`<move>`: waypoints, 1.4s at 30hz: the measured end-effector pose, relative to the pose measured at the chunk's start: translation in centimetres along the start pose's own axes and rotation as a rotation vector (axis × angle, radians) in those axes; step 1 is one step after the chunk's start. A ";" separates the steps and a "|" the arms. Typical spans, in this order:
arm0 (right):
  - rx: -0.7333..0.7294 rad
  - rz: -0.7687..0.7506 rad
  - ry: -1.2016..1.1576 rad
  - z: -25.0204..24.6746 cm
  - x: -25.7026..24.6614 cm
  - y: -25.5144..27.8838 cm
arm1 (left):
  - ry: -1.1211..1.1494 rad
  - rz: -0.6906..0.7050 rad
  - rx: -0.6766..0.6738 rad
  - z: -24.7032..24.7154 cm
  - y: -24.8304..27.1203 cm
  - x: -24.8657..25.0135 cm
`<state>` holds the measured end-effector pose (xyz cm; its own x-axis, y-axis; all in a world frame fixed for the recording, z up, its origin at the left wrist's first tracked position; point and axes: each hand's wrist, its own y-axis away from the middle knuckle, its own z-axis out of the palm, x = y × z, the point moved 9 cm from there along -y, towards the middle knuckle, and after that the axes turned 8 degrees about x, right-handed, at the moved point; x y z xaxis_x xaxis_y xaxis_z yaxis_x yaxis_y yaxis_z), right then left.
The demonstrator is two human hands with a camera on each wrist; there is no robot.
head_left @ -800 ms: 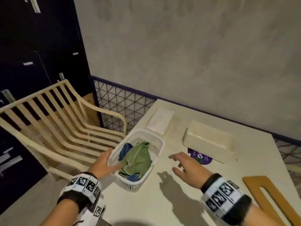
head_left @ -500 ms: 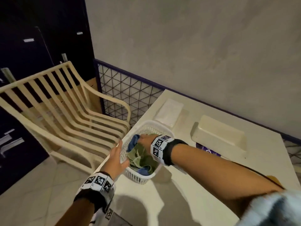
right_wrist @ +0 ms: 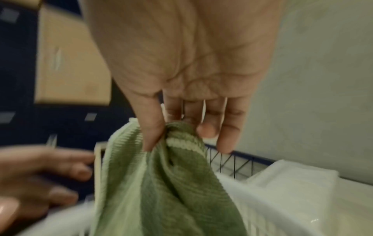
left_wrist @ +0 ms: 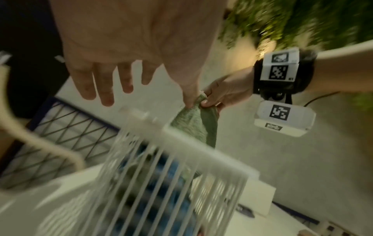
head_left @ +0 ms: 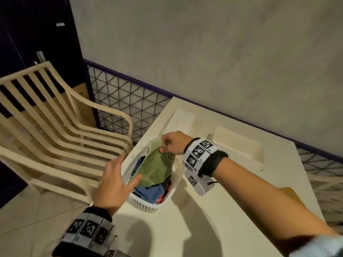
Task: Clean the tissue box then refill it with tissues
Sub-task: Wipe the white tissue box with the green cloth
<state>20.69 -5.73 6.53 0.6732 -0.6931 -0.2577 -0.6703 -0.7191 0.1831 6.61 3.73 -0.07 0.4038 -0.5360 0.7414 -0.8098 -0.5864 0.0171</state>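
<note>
White table (head_left: 232,210), right hand (head_left: 173,142) pinching green cloth (head_left: 157,167), left hand (head_left: 113,184) spread

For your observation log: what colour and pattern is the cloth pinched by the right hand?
Green cloth with paler stripes, ribbed weave; clearest in the right wrist view.

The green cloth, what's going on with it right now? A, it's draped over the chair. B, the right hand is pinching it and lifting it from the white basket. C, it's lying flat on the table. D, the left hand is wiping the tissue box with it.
B: the right hand pinches a corner of the green cloth, which hangs partly raised above the white basket, while the left hand is open beside the rim.
</note>
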 end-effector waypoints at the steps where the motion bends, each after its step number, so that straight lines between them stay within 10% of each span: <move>1: 0.068 0.043 -0.149 -2.4 1.4 1.0 | 0.042 0.053 0.026 -1.0 -0.2 2.2; 8: 0.556 0.040 -1.107 -16.1 9.7 13.1 | 0.145 0.385 -0.169 1.8 -1.1 18.7; 12: 0.842 0.057 -1.162 -20.3 15.4 20.6 | 0.144 0.596 -0.383 6.7 0.2 27.1; 16: 1.079 0.346 -0.919 -19.3 25.5 26.8 | 0.398 0.516 -0.736 12.4 3.8 32.6; 19: 0.986 0.479 -0.660 -14.5 29.4 29.0 | 0.440 0.423 -0.776 18.1 5.1 34.4; 23: 0.643 0.329 -0.994 -6.3 28.9 26.9 | 0.454 0.374 -0.883 25.2 6.8 35.6; 28: 0.675 0.458 -0.894 -2.6 33.9 24.8 | 0.479 0.129 -0.896 28.8 5.9 33.6; 35: 0.752 0.864 -0.931 1.3 40.6 26.1 | -0.823 0.654 -0.535 31.5 -3.9 27.5; 42: 0.626 1.036 -1.157 5.8 41.7 27.8 | -1.092 0.603 -0.685 34.7 -7.6 25.0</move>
<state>28.33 -54.35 -4.59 -0.4816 -0.2262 -0.8467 -0.8587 0.3149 0.4043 37.68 -26.29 -4.93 -0.2068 -0.9704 -0.1247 -0.8883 0.1329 0.4396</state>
